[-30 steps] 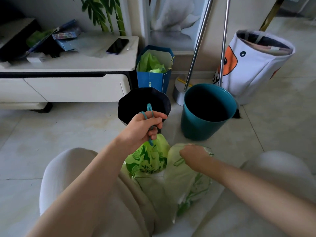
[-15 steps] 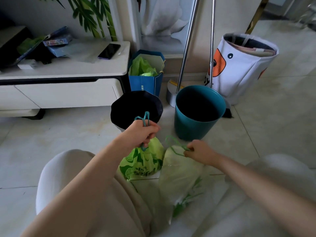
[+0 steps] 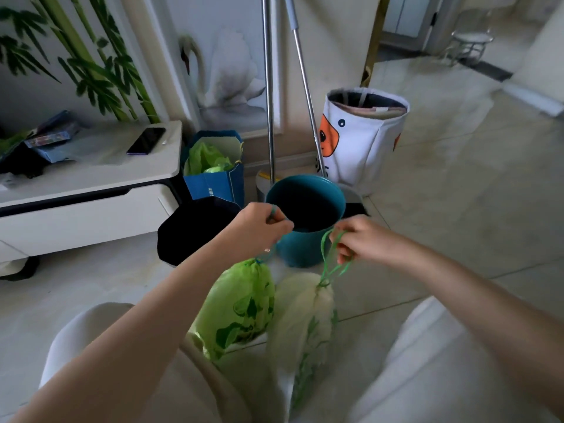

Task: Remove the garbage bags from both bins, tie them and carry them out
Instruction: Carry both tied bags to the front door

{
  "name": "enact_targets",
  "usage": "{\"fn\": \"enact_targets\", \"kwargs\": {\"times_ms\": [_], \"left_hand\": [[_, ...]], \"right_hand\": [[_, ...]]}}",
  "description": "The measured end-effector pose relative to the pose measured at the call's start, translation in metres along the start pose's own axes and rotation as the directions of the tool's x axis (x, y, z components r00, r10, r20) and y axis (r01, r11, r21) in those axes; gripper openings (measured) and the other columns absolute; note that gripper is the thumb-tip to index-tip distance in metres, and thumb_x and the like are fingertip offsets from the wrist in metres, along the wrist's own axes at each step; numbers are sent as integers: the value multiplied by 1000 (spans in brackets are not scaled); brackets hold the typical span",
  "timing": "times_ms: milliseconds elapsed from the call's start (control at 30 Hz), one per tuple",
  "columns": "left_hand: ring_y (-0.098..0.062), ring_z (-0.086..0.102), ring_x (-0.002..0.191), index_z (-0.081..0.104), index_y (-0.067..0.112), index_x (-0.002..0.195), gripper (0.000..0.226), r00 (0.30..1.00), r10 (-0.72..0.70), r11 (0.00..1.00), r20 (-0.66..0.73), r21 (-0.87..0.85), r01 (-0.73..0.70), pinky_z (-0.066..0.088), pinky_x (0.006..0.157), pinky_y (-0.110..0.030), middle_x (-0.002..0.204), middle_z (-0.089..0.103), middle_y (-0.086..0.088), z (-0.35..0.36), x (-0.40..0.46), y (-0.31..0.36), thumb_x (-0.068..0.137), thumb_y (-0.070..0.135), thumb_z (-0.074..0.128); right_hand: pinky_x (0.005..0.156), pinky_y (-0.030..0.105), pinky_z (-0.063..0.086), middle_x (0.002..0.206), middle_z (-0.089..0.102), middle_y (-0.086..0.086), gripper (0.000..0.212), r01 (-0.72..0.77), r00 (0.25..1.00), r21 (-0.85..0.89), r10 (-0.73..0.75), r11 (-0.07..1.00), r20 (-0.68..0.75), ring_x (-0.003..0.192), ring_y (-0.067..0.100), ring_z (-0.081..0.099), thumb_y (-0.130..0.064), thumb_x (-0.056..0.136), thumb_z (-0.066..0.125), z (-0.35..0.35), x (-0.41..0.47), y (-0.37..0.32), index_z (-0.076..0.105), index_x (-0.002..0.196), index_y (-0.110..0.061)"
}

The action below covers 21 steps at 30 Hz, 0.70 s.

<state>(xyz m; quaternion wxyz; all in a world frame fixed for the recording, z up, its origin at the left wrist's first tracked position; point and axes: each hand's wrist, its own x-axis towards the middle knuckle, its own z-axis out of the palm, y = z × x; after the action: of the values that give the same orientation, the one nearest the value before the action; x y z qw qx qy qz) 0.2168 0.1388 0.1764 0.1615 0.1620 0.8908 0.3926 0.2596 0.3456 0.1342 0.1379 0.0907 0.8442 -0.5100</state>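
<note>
Fingers of the left hand [image 3: 259, 230] are curled tight round a teal drawstring [image 3: 276, 214], and from it hangs the green bag [image 3: 238, 306], its neck gathered shut just below the fist. The right hand [image 3: 363, 239] pinches a green cord [image 3: 328, 261] between thumb and fingertips — the loop runs down to the cinched top of the pale bag [image 3: 305, 319]. Both bags hang side by side between the person's knees, the green one on the left and touching the pale one; whether their bottoms rest on the floor [image 3: 457, 209] cannot be told.

Behind the hands stands the teal bin [image 3: 308, 245], upright, its dark inside showing no liner. Just left of it is the black bin [image 3: 189, 236], partly hidden by the left forearm. Further back a blue paper bag [image 3: 213, 184] holds crumpled green plastic, and it stands against the end of a white cabinet [image 3: 91, 184] — a phone [image 3: 146, 140] lies on top. Two metal poles [image 3: 268, 87] lean at the wall, and a white fabric basket [image 3: 363, 141] with an orange patch stands to the right of them.
</note>
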Motion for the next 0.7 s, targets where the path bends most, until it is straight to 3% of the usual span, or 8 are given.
{"fn": "enact_targets", "kwargs": {"times_ms": [67, 233, 333, 400, 467, 567, 700], "left_hand": [[-11, 50, 51, 66, 3, 89, 18, 999, 28, 993, 18, -118, -26, 46, 53, -17, 57, 57, 1, 8, 10, 19, 90, 20, 62], [-16, 44, 45, 62, -13, 93, 27, 998, 55, 956, 42, -291, -40, 40, 47, -20, 50, 51, -4, 33, 33, 63, 89, 13, 62], [-22, 41, 49, 62, -11, 82, 25, 994, 75, 944, 83, -328, -44, 36, 52, -26, 49, 49, -4, 48, 48, 85, 89, 13, 61], [-18, 41, 45, 63, 1, 73, 19, 990, 102, 902, 98, -429, -51, 36, 57, -31, 46, 48, 0, 58, 62, 98, 90, 10, 60], [-13, 41, 42, 60, 3, 74, 17, 987, 129, 857, 96, -511, -63, 35, 57, -32, 44, 47, 3, 70, 79, 112, 90, 8, 58], [-14, 36, 46, 61, 6, 73, 19, 977, 171, 791, 124, -609, -61, 34, 55, -29, 46, 44, 5, 93, 106, 136, 91, 8, 56], [-13, 31, 46, 62, 5, 79, 17, 951, 216, 755, 219, -655, -21, 32, 51, -27, 47, 38, 5, 133, 151, 171, 93, 9, 52]], "right_hand": [[47, 21, 43, 50, 55, 5, 26, 10, 999, -60, -12, 998, -37, 40, 10, 58, 5, 82, 39, -21, -10, -7, 55, 65, -5], [46, 23, 46, 54, 56, 8, 30, -62, 996, 63, 66, 996, -63, 40, 12, 58, 4, 88, 37, -68, -32, -10, 53, 64, -6], [54, 23, 54, 55, 66, 11, 26, -202, 979, 266, 196, 943, 47, 48, 16, 66, -3, 91, 37, -92, -41, -5, 56, 73, -3], [67, 30, 57, 61, 70, 15, 22, -238, 971, 440, 214, 866, 104, 60, 24, 70, -4, 91, 37, -109, -46, 1, 54, 77, 0], [75, 34, 55, 64, 71, 16, 21, -215, 976, 587, 186, 781, 110, 66, 27, 71, -5, 91, 39, -127, -49, 7, 52, 75, -1], [60, 29, 52, 60, 64, 12, 24, -117, 983, 612, 181, 782, -43, 57, 23, 65, -6, 90, 42, -156, -45, 19, 53, 68, -5], [44, 22, 35, 51, 39, 7, 30, -57, 939, 565, 236, 823, -249, 38, 15, 33, -4, 88, 42, -203, -29, 37, 44, 58, -9]]}}
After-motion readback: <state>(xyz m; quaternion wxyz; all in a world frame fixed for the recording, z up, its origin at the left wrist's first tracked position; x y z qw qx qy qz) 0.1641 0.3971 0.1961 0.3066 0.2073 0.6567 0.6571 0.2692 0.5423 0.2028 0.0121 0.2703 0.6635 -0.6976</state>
